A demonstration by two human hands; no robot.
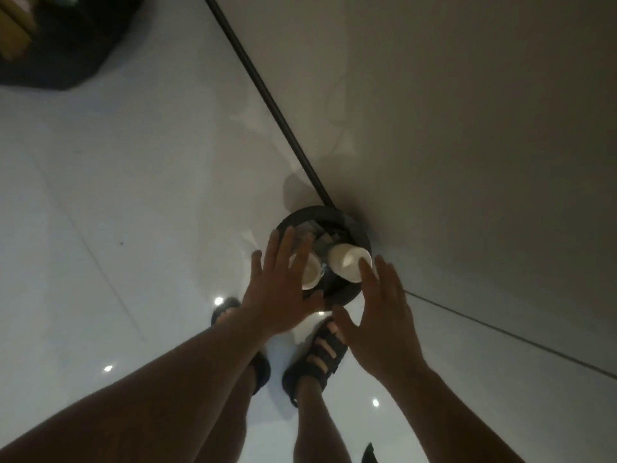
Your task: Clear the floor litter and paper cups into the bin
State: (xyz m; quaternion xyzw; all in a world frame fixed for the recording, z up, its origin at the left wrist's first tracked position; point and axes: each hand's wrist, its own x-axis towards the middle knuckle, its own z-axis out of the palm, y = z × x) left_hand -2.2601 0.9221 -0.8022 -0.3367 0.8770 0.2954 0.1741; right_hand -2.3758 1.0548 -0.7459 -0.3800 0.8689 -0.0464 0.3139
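Hovering spread and empty over the black bin [364, 243], left hand [278, 292] and right hand [384, 315] appear to have dropped 2 paper cups [347, 262]; both lie inside its rim, against the wall.

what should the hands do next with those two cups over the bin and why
Probably draw both hands back. The left hand and right hand are spread open, holding nothing, and the two paper cups sit within the rim of the black bin on top of other litter. If they perch too high, a light press down may help first.
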